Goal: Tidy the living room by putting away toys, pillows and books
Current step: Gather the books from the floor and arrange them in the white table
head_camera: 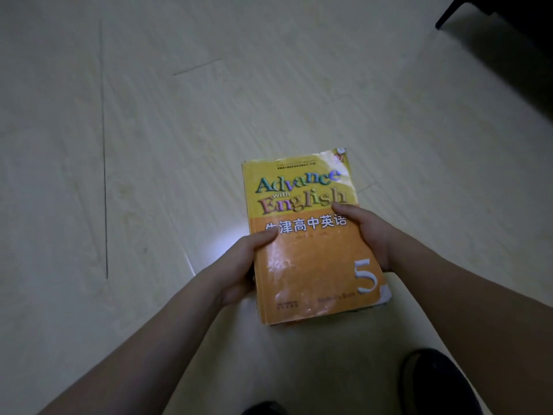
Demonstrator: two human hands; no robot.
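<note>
My left hand (239,265) and right hand (369,235) clamp the book (305,250); its torn cover could rip or slip toward the floor (149,145).

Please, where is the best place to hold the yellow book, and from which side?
By its two long edges, one hand from each side, as the left hand and right hand grip now. The book is flat and thick; its cover corners are torn, so avoid them.
</note>
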